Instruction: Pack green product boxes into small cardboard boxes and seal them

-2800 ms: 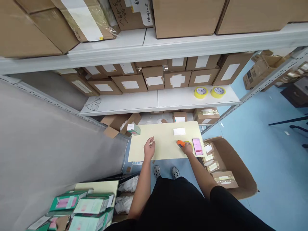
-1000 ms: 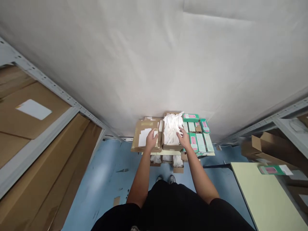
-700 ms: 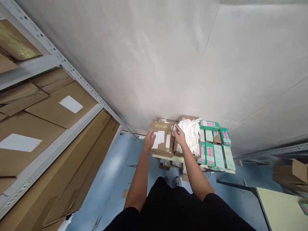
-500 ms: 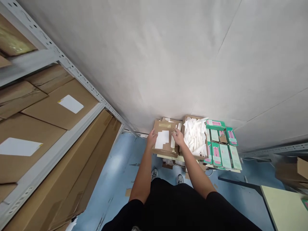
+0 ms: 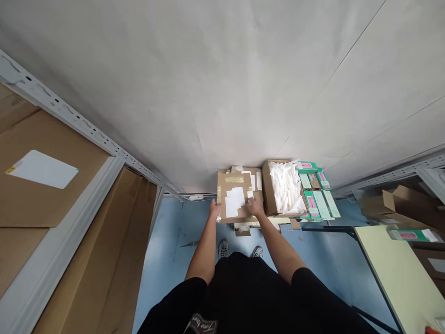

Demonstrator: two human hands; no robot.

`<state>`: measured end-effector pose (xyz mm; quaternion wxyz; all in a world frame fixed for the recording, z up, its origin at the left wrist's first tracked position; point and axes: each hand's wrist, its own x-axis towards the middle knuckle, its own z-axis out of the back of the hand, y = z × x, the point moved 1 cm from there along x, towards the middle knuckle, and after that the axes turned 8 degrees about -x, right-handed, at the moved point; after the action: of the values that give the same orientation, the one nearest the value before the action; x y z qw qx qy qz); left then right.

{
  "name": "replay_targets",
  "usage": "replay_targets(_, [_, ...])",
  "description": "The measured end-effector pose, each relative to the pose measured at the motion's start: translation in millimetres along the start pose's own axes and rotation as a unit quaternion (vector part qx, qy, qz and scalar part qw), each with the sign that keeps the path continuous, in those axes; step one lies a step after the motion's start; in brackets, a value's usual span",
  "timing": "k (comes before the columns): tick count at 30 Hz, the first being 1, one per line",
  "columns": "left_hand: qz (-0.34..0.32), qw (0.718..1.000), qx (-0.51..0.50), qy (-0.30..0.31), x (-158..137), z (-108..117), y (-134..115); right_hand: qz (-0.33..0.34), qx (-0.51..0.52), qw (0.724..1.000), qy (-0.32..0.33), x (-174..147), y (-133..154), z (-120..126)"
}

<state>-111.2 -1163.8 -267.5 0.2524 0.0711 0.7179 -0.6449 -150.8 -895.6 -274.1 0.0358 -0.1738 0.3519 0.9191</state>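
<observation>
A cardboard box [image 5: 222,214] with several white labels and a strip of tape is between my hands. My left hand [image 5: 214,208] grips its left edge, with the fingers partly hidden. On its right side, my right hand [image 5: 254,206] is closed at the edge. Behind it and partly covered by it is another labelled cardboard box [image 5: 257,170]. Just right of my right hand stands an open carton [image 5: 267,185] filled with white wrapped pieces [image 5: 285,188].
Several green-and-pink boxes [image 5: 314,199] stand beside the open carton. Shelving with large cartons [image 5: 114,232] rises at the left. To the right are a pale table [image 5: 385,264] and an opened cardboard box [image 5: 399,204]. A grey wall [image 5: 222,93] lies behind.
The labelled cardboard box has shifted left and towards me, uncovering more of the box behind it. My right hand has moved lower on its right side. The view has turned right.
</observation>
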Motion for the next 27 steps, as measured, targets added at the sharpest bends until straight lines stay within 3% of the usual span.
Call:
replay_targets(3, [0.021,0.999,0.017,-0.034,3,9,0,-0.009,0.039,0.999,-0.019,-6,3,-6])
replay_targets(7, [0.013,1.000,0.011,-0.018,9,8,-8,-0.024,0.121,0.989,-0.079,-12,-3,-2])
replay_targets(10, [0.022,0.996,-0.045,0.080,14,11,-18,-0.030,0.215,0.970,-0.110,-16,-7,8])
replay_targets(13, [0.051,0.971,-0.117,0.200,18,17,-37,-0.056,0.272,0.956,-0.100,-18,-5,20])
replay_targets(20, [0.023,0.920,-0.146,0.362,23,-3,-124,-0.030,0.367,0.929,-0.011,-20,27,47])
replay_targets(24, [-0.028,0.908,-0.143,0.393,17,-11,-175,0.034,0.392,0.918,-0.051,-26,49,80])
replay_targets(27, [-0.065,0.910,-0.135,0.386,13,-19,-202,0.071,0.411,0.904,-0.096,-38,53,122])
